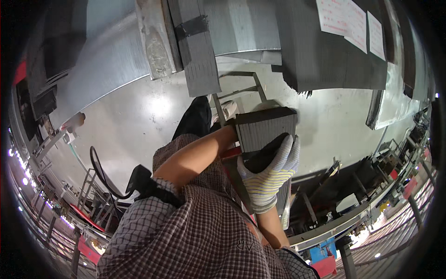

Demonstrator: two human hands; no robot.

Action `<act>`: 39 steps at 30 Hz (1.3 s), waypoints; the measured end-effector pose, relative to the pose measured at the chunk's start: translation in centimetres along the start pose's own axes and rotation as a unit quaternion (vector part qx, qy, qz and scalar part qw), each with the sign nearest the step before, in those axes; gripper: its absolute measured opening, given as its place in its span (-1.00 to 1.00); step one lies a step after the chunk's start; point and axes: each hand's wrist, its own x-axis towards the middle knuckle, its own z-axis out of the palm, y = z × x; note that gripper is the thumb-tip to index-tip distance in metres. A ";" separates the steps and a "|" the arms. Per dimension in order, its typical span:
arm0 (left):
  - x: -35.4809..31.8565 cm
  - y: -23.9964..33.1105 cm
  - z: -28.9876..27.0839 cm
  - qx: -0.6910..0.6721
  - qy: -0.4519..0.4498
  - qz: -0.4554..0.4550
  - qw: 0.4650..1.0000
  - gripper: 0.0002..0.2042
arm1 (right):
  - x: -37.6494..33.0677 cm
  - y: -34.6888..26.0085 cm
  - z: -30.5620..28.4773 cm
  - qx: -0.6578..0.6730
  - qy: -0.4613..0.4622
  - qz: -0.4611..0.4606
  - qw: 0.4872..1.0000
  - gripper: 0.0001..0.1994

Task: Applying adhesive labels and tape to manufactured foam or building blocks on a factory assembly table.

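Note:
A thick block of stacked dark grey sheets (266,132) is tilted in front of my body, its layered edges facing me. My right hand (269,179), in a white glove with yellow and grey stripes, clasps its near end, thumb on the left side and fingers along the right. From the left, my bare left forearm (200,156) reaches to the block's left side. The left hand itself is hidden behind the block, so its fingers do not show. Beneath the block, part of a red-edged surface (231,152) is visible.
A metal-framed stand (239,74) is on the floor beyond the block, near a shoe (227,109). Ahead hang or stand large dark sheet stacks (332,60), some with papers (355,25) on them. A taped dark stack (197,60) juts toward me. Racks and railings line both sides.

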 end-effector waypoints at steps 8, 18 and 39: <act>-11.3 20.8 4.5 -0.267 0.183 -0.202 0.925 -0.69 | 0.8 -0.6 -1.9 0.011 -0.012 -0.022 1.000 0.12; 3.9 24.8 6.8 0.552 -0.037 0.105 0.826 -0.56 | 5.6 -0.2 -8.5 0.226 -0.128 -0.231 0.938 -0.59; 2.5 30.9 7.7 0.637 0.111 0.265 0.715 -0.48 | 9.6 20.9 2.7 0.197 -0.209 0.066 0.956 -0.84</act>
